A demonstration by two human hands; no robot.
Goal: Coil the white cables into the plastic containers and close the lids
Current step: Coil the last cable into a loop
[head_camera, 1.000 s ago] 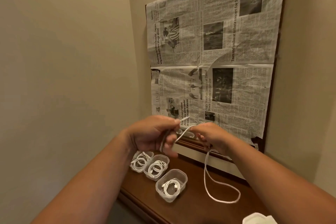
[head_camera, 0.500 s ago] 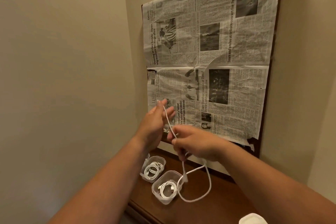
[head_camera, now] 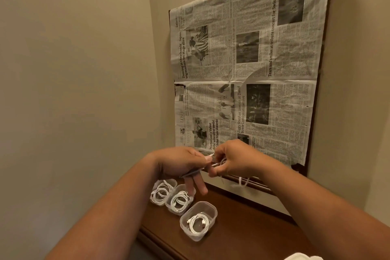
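A thin white cable (head_camera: 217, 163) is being held in the air between both hands, above the back of a dark brown wooden tabletop (head_camera: 242, 230). It is being pinched by the left hand (head_camera: 181, 162) between the thumb and curled upper fingers, with two lower fingers pointing down. It is being gripped by the right hand (head_camera: 236, 160) with fingers curled round bunched strands. A short loop is hanging below that hand. The strand count cannot be told because of blur.

Three small clear plastic containers with rounded corners are being kept open-topped in a diagonal row on the tabletop, close together: far container (head_camera: 156, 188), middle container (head_camera: 171, 207), near container (head_camera: 212, 210). A coiled white cable is being held in each.

A white object (head_camera: 301, 257) is being cut off by the bottom edge, so its identity cannot be told.

A grey newspaper sheet (head_camera: 291, 95) is being displayed sideways on a dark board (head_camera: 326, 48) against the wall. Legible: "LEISURE"; "Tears and smiles at tribute concert for Swiss fire victims"; "Dancing in their hands, Japan wig masters set stage alive"; "Ziggy Stardust lives on at David Bowie London immersive"; "Martin Looi's Velvet Alibi wins silver medal Global Music Awards".
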